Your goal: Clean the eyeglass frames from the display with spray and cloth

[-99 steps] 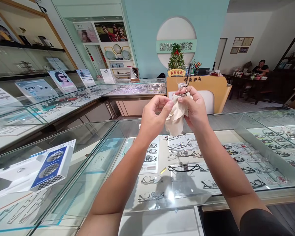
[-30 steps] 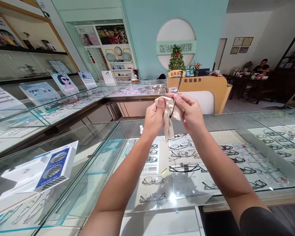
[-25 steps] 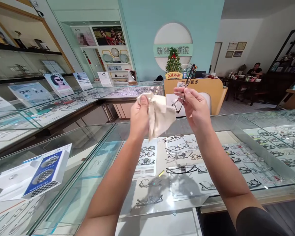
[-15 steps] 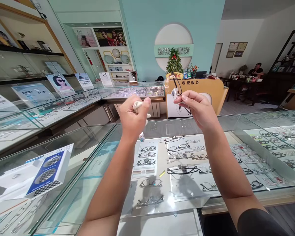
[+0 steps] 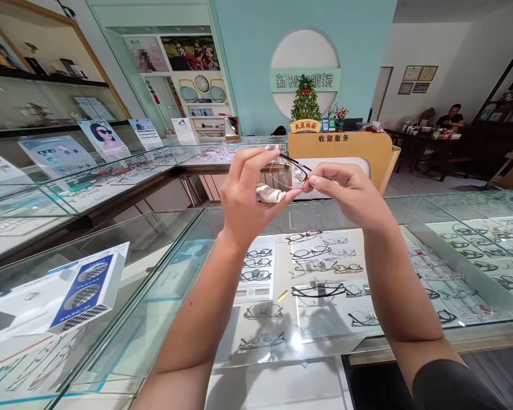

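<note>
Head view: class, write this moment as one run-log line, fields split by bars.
Left hand: holds cloth, fingers at glasses | Right hand: pinches glasses | Below: display case, other glasses inside

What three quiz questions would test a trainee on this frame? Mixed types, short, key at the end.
1. True or false: the pale cloth is tucked in the left grip.
2. What is the main colour of the printed panel on the box at the picture's left: A) red, B) blue or C) green?
3. Fill in: the right grip pinches a pair of dark-framed ____.

Key: 1. True. 2. B. 3. Glasses.
</note>
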`<act>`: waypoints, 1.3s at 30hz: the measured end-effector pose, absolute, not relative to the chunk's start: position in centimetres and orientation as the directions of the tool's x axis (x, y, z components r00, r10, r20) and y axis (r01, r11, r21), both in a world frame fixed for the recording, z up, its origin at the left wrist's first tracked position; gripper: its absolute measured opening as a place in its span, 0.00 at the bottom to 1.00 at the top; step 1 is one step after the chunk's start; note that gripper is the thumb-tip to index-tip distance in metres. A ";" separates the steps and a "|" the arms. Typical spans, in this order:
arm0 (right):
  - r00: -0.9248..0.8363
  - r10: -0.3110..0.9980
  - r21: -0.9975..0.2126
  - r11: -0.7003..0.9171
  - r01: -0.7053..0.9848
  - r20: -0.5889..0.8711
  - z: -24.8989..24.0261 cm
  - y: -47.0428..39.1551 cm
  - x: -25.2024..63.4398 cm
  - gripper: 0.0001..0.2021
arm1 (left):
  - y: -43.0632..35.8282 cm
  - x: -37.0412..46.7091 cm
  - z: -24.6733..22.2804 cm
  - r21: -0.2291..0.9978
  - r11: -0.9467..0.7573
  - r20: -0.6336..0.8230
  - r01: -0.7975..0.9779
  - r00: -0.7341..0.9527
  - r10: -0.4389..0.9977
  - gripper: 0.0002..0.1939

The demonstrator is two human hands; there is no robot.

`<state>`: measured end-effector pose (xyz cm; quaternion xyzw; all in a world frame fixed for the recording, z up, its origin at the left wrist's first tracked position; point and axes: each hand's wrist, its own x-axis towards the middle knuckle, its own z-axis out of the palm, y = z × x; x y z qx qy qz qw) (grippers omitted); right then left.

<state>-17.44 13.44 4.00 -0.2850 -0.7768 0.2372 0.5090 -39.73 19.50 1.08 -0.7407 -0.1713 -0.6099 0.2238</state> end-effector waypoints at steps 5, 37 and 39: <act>-0.331 0.679 -0.668 0.726 0.165 0.656 4.2 13.2 -17.3 0.14 | 19.6 -39.8 0.8 -0.065 -0.838 0.984 0.541 0.175 0.037 0.43; 0.072 0.304 -0.284 0.747 0.601 0.950 2.5 12.8 -20.3 0.28 | 18.6 -39.0 0.8 0.253 -0.873 0.922 0.416 -0.377 0.087 0.32; 0.090 0.301 -0.292 0.741 0.605 0.949 2.4 12.9 -20.7 0.27 | 18.4 -38.9 0.8 0.282 -0.864 0.915 0.417 -0.388 0.111 0.32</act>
